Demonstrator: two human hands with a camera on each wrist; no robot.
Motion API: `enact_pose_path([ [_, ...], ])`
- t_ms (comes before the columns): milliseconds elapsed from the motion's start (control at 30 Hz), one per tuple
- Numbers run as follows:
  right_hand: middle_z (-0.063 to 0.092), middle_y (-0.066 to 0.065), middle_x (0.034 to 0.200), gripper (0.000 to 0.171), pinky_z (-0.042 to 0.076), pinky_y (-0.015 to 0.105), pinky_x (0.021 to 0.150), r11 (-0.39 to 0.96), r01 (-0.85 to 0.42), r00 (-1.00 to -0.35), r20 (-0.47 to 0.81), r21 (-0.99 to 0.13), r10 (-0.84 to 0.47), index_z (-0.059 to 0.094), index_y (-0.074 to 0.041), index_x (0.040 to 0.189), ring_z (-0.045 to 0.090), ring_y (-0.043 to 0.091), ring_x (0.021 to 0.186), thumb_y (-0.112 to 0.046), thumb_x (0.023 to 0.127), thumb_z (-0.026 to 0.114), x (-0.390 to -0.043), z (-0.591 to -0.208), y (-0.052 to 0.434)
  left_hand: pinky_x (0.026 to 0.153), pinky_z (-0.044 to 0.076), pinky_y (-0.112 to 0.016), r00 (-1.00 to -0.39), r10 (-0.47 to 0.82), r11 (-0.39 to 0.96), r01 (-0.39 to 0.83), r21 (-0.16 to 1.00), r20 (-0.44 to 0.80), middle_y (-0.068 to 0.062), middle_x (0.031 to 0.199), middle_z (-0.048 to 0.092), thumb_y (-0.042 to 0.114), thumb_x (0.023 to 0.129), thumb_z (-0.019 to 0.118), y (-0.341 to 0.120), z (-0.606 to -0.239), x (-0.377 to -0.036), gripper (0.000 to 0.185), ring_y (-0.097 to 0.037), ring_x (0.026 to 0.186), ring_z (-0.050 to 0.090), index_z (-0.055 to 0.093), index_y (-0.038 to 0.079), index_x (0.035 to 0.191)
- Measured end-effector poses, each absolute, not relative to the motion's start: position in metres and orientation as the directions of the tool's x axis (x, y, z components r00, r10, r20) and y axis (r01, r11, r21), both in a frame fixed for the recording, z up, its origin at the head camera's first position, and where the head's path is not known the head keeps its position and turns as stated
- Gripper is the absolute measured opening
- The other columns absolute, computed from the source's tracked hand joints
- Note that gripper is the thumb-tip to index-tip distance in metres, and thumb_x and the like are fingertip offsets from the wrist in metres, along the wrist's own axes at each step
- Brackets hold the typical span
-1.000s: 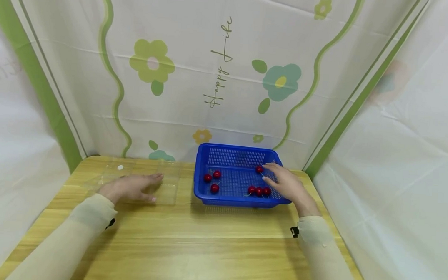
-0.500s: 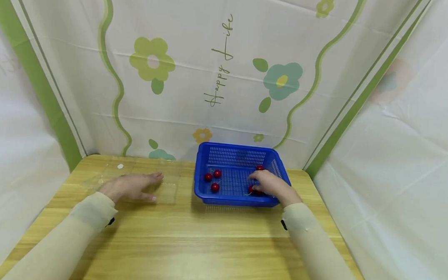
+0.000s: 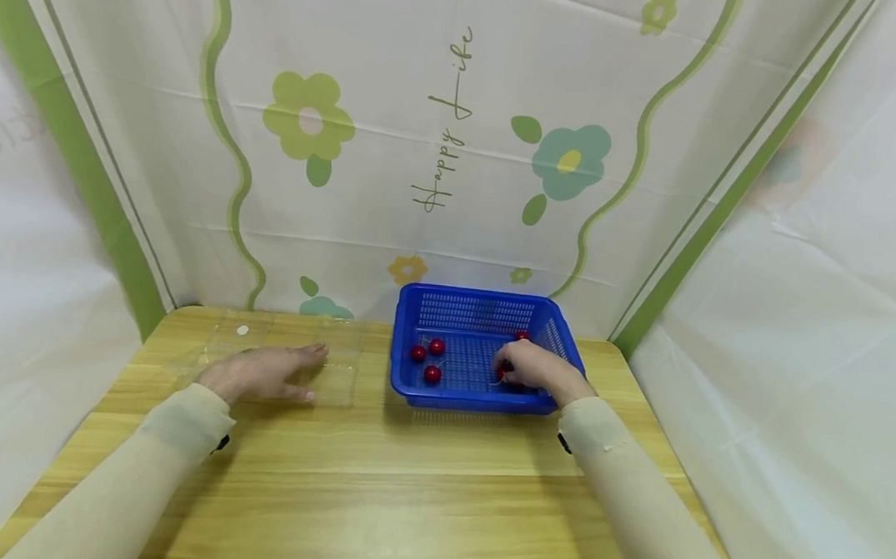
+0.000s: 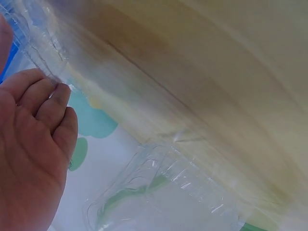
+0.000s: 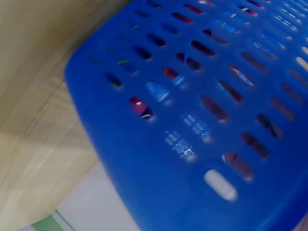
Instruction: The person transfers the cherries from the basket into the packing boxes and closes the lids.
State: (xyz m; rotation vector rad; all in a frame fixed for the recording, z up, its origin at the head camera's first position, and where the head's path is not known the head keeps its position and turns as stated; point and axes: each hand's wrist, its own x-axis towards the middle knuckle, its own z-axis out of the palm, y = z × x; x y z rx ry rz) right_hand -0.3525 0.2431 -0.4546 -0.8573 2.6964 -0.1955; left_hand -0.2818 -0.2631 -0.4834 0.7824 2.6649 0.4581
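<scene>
A blue plastic basket (image 3: 480, 404) holds several red cherries. My right hand (image 3: 537, 371) reaches over its right side, fingers curled down at a cherry (image 3: 501, 372) with a thin stem. In the right wrist view the slotted basket wall (image 5: 159, 192) hides the fingertips. Another cherry (image 3: 522, 336) shows just behind that hand. Farther left in the basket lie three cherries, one of them the front cherry (image 3: 432, 374). My left hand (image 3: 264, 373) lies with extended fingers over a clear plastic container (image 3: 336, 387); the left wrist view shows its fingertips (image 4: 62, 91) right at the clear plastic edge.
The wooden table (image 3: 378, 493) carries both containers near its back edge. Behind hangs a flower-print curtain (image 3: 377, 176), close to the basket's rear rim. A small white spot (image 3: 242, 330) shows on the clear plastic at left.
My right hand has moved left and down from the basket's right rim, its fingers curling in on a cherry in the front row. The left hand has stayed in place.
</scene>
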Motion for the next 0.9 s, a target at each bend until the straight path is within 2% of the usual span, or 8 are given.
enact_pose_path([
  [233,0.088,0.007,0.118,0.012,0.073,0.041,0.098,0.751,-0.635,-0.737,-0.149,-0.182,-0.659,0.088,-0.006,0.12,0.08,0.019,0.104,-0.006,0.108,0.084,-0.355,-0.451,0.229,0.142,0.035,-0.074,-0.801,0.558,0.796,0.445,0.41,-0.215,-0.027,0.192,0.027,0.044,0.112,0.079,-0.264,-0.483,-0.281,0.094,-0.057,0.174,0.038,0.035,0.0,0.183],
  [467,0.084,0.011,0.133,0.022,0.07,0.047,0.111,0.758,-0.629,-0.757,-0.085,-0.171,-0.648,0.086,-0.004,0.132,0.079,0.03,0.126,-0.005,0.11,0.082,-0.346,-0.442,0.207,0.142,0.035,-0.075,-0.81,0.546,0.798,0.423,0.43,-0.217,-0.025,0.193,0.027,0.044,0.113,0.079,-0.265,-0.486,-0.281,0.094,-0.057,0.174,0.038,0.033,0.002,0.184],
  [900,0.081,0.013,0.14,0.027,0.069,0.046,0.114,0.754,-0.615,-0.774,-0.005,-0.233,-0.633,0.084,-0.005,0.138,0.079,0.032,0.131,-0.004,0.111,0.08,-0.337,-0.431,0.166,0.141,0.037,-0.075,-0.812,0.545,0.797,0.425,0.43,-0.208,-0.025,0.193,0.028,0.045,0.112,0.079,-0.265,-0.486,-0.28,0.095,-0.057,0.173,0.04,0.033,0.002,0.184],
])
